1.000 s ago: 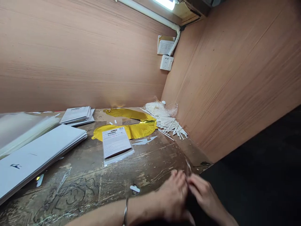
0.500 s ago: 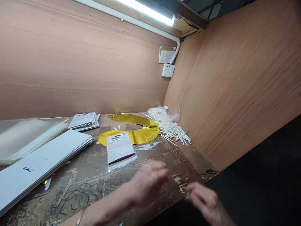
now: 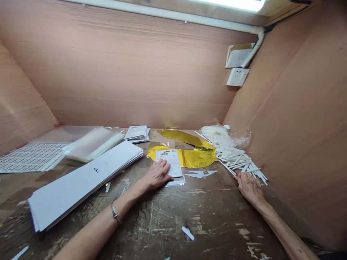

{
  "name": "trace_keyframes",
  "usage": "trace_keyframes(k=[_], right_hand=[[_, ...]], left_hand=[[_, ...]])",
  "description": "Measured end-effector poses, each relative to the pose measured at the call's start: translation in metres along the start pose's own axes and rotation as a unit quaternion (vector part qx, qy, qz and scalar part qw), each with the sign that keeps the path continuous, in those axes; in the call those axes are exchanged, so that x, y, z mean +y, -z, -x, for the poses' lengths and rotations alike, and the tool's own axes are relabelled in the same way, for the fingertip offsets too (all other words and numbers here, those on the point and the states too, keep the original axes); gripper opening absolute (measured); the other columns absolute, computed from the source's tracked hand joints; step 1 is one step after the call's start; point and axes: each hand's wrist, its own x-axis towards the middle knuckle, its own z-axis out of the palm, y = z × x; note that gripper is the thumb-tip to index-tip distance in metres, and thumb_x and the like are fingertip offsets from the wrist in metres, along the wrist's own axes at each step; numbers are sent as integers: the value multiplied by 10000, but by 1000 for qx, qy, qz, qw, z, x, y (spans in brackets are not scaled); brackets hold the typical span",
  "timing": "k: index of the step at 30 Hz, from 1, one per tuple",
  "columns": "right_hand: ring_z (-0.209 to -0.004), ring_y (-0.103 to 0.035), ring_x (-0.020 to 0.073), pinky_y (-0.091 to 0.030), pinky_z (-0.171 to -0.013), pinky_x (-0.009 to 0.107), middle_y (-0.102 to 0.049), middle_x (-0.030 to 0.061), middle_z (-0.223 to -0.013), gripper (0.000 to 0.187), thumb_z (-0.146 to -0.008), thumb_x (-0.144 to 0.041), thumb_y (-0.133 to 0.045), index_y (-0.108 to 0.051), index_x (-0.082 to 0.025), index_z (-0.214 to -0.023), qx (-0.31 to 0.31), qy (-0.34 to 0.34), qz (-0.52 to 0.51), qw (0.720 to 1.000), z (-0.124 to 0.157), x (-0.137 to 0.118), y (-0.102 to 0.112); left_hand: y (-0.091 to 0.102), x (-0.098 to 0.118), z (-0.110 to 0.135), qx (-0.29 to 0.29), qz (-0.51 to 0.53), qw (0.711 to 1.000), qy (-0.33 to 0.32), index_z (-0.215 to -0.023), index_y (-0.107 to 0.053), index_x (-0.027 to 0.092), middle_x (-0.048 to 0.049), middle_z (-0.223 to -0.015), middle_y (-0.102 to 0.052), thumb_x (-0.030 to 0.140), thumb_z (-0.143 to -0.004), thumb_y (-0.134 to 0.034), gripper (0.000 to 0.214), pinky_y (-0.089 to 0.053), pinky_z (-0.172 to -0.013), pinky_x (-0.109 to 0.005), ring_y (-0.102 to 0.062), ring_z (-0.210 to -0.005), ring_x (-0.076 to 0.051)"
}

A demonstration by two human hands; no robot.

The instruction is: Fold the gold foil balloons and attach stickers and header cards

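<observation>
My left hand (image 3: 158, 174) lies flat on a clear-sleeved packet with a printed white card (image 3: 175, 164), fingers stretched out and a bracelet at the wrist. Beneath the packet's upper part is a flat gold foil balloon (image 3: 199, 157), bent into a U shape. To the right, my right hand (image 3: 249, 186) is at the near edge of a heap of thin white sticks (image 3: 234, 155). Its fingers are curled together, with the thumb and forefinger at the end of one stick. The palm side of that hand is hidden.
A stack of long white cards (image 3: 84, 180) lies left, near clear plastic sleeves (image 3: 93, 144) and a printed sticker sheet (image 3: 35, 157). Small printed packets (image 3: 137, 133) are piled at the back. A white paper scrap (image 3: 188, 233) lies in front. Wooden walls (image 3: 141, 72) enclose the table.
My view has swung left and down. The left hand has moved from above the table onto the packet. My right hand has gone from the table's front edge to the white sticks.
</observation>
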Motion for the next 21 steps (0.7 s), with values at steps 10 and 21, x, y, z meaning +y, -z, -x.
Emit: trace_keyframes(k=[10,21], right_hand=[[-730,-540,204,-400,-657,306,-573,97,-789,157,-827,-197,-380,-532,-161,-815,74,63,-145,985,23,-31,46],[-667,-508,144,-398,-622,256,-521,48,-738,242,-870,-178,-341,-540,-168,-733,-92,230,-290,924,34,-153,96]], left_hand=[[7,0,-4,-5,-38,998,-54,-904,-547,152,-103,-909,-550,421,-892,-244,405,-400,-785,-354,-505,-893,-216],[7,3,-6,-1,-51,998,-42,-875,-557,144,-104,-870,-569,415,-897,-230,425,-409,-742,-336,-533,-860,-213]])
